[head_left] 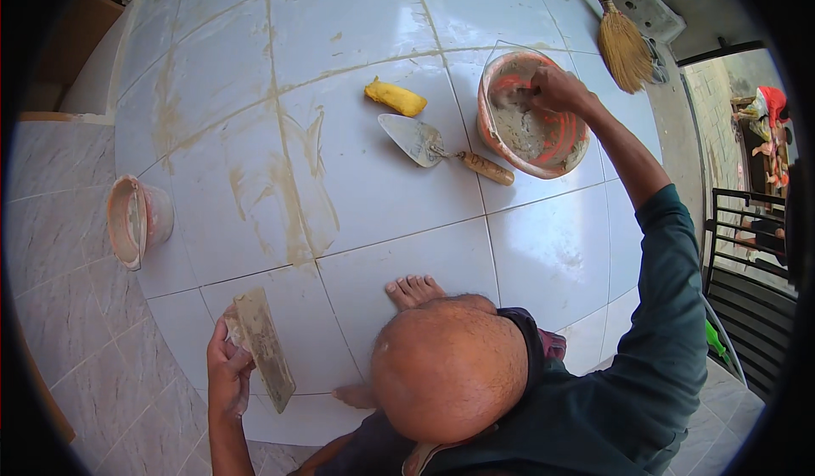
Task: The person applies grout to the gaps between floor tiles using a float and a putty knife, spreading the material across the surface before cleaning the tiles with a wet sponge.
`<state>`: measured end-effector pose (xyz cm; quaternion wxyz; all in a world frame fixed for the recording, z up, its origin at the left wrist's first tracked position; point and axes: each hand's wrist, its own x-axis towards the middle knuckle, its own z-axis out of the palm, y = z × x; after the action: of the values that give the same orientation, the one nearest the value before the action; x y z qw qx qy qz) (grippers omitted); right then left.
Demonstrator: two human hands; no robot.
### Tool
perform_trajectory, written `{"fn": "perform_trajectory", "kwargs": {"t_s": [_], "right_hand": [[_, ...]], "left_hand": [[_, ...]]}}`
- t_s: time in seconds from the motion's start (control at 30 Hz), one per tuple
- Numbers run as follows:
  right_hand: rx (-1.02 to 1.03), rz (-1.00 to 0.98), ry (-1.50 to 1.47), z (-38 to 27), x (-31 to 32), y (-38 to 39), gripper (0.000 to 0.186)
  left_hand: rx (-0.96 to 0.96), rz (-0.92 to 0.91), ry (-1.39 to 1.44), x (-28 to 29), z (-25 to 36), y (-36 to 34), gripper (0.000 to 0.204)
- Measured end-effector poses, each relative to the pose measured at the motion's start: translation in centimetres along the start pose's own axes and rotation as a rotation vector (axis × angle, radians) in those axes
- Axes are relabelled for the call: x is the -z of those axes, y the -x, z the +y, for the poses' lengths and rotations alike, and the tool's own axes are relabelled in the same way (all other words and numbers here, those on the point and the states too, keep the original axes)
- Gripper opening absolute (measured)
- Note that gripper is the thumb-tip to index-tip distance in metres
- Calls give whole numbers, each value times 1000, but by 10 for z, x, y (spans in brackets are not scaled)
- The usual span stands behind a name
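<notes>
My left hand (227,366) grips a flat rectangular float (263,347) smeared with mortar, tilted above the tiles. On the right, my right hand (560,91) reaches over the rim of an orange bucket (579,149) with a wire handle. Its fingers are closed; whatever they hold is hidden. Grey-brown grout mix (525,128) coats the bottom and sides of that bucket. Just left of it lies a pointed trowel (414,139) with a wooden handle. Beside the trowel's blade rests a folded yellow sponge or cloth (396,98).
Glossy white tiles (390,196) bear smeared grout along several joints. A second stained bucket (153,214) stands at the left edge. At the far right are a straw broom (626,50) and a dark metal gate (747,281), with people outside. My bare foot (413,290) is on the tiles.
</notes>
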<state>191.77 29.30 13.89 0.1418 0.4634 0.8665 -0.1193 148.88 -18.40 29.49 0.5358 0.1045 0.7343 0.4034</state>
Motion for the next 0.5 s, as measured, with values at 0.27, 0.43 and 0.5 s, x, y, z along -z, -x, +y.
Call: {"fn": "perform_trajectory", "kwargs": {"t_s": [0.27, 0.43, 0.5], "right_hand": [[37, 115, -47, -86, 27, 38, 20], [40, 107, -308, -146, 38, 98, 28], [37, 138, -338, -149, 40, 100, 33]], "left_hand": [[33, 86, 118, 116, -1, 80, 66], [60, 170, 170, 200, -6, 122, 62], [56, 178, 182, 217, -20, 118, 60]]}}
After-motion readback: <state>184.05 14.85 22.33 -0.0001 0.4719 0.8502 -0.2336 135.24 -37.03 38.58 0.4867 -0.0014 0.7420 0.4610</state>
